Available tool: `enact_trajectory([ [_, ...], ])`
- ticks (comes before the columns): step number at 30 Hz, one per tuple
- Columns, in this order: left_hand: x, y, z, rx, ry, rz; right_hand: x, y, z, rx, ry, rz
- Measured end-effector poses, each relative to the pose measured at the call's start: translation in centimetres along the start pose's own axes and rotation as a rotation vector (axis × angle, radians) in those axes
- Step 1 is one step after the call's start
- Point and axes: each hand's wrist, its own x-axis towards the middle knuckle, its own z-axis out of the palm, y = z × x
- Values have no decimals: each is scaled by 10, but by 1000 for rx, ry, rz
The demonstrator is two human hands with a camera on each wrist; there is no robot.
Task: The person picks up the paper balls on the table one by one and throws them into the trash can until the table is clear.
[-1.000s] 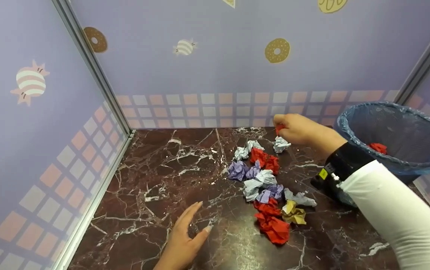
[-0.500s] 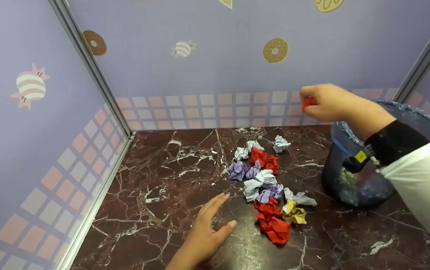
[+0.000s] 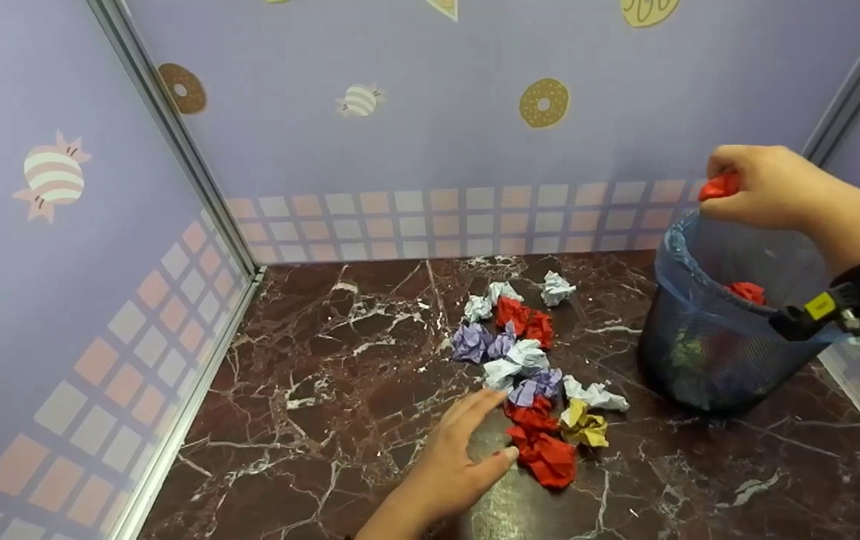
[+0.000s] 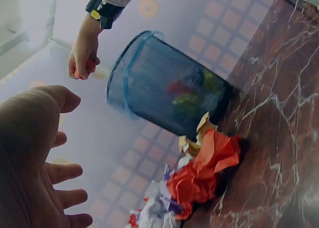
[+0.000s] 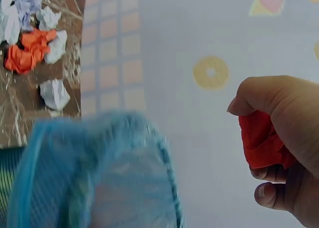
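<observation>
My right hand (image 3: 774, 187) grips a crumpled red paper ball (image 3: 720, 186) above the far rim of the mesh wastebasket (image 3: 688, 330), which has a blue plastic liner. In the right wrist view the red paper (image 5: 261, 140) sits between thumb and curled fingers. Low over the table, my left hand (image 3: 452, 465) is spread, its fingertips right beside a red crumpled paper (image 3: 546, 454) at the near end of the pile. The left wrist view shows nothing in this hand (image 4: 40, 153). Inside the basket another red paper (image 3: 746, 292) shows.
Several crumpled papers lie in a row left of the basket: white ones (image 3: 525, 356), purple ones (image 3: 470, 341), more red ones (image 3: 523, 319) and a yellow one (image 3: 585, 426). A lone white ball (image 3: 557, 289) lies near the back wall (image 3: 430, 135). Walls enclose the marble table (image 3: 325, 420).
My right hand has carried the red paper ball rightward and up from the back of the table to over the basket. My left hand has moved right, up to the pile.
</observation>
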Motion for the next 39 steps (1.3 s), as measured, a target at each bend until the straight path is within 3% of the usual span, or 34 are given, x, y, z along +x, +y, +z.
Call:
enact_trajectory([
  [7,0,-1,12,19,-20,57,-17,45,8,2,25,150],
  [17,-9,-16,18,-9,1,83,-44,94,31,69,52,253],
  [23,-11,-18,17,-27,-3,60,-49,97,38,104,35,288],
  [39,-16,-28,12,-46,31,64,-51,93,49,142,-4,270],
])
